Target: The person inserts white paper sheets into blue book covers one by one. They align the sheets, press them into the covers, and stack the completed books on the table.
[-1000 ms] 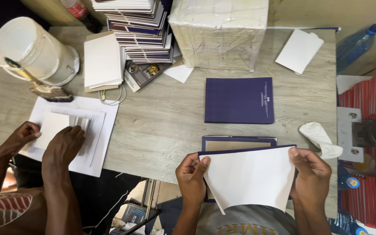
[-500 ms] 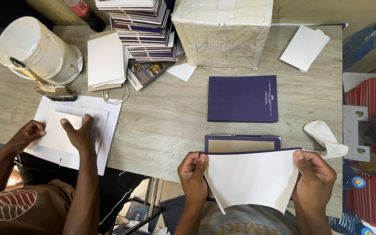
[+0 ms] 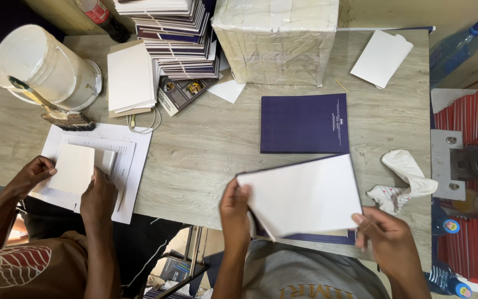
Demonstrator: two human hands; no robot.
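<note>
left hand (image 3: 235,206): we pinch the white sheet (image 3: 305,195) at its left edge, fingers closed on it.
right hand (image 3: 387,239): we grip the sheet's bottom right corner, closed on it too.
sheet: held up over the table (image 3: 206,149), tilted, long side runs left to right btwn both hands.
under it: a dark blue cover (image 3: 311,238) peeks out just below, right by us, touching the sheet's low edge as far as we can tell.
nearer hand: both are on the sheet; right hand sits closer to the cover's edge.
other blue cover (image 3: 304,123): flat on the table, further away, past the sheet.
rag (image 3: 402,180): crumpled, just right of the sheet.
co-worker: other person's hands (image 3: 67,182) press a white card on paper, far left, well apart from us.
</note>
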